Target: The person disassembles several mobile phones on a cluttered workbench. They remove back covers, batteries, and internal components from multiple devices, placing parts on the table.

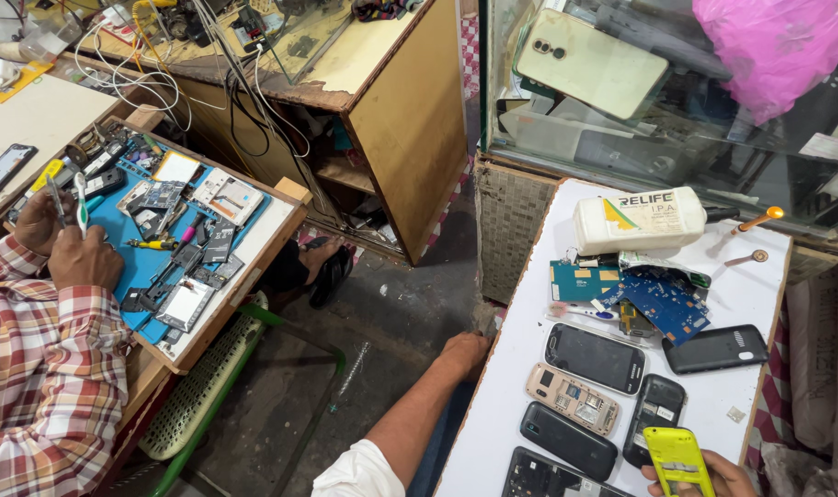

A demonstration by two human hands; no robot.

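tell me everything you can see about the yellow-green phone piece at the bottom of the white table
The yellow-green phone housing is a bright lime plastic shell, seemingly a bare frame or back piece and not a whole phone, with a small slot and cutouts near its middle. It is held tilted at the white table's near edge, its top toward a black phone just above it. The right hand holds it from below, fingers under its lower end; the bottom of the picture cuts off its lower part.

A white plastic bottle (639, 219) lies beside blue circuit boards (663, 304); a co-worker's blue mat (143, 262) holds phone parts.
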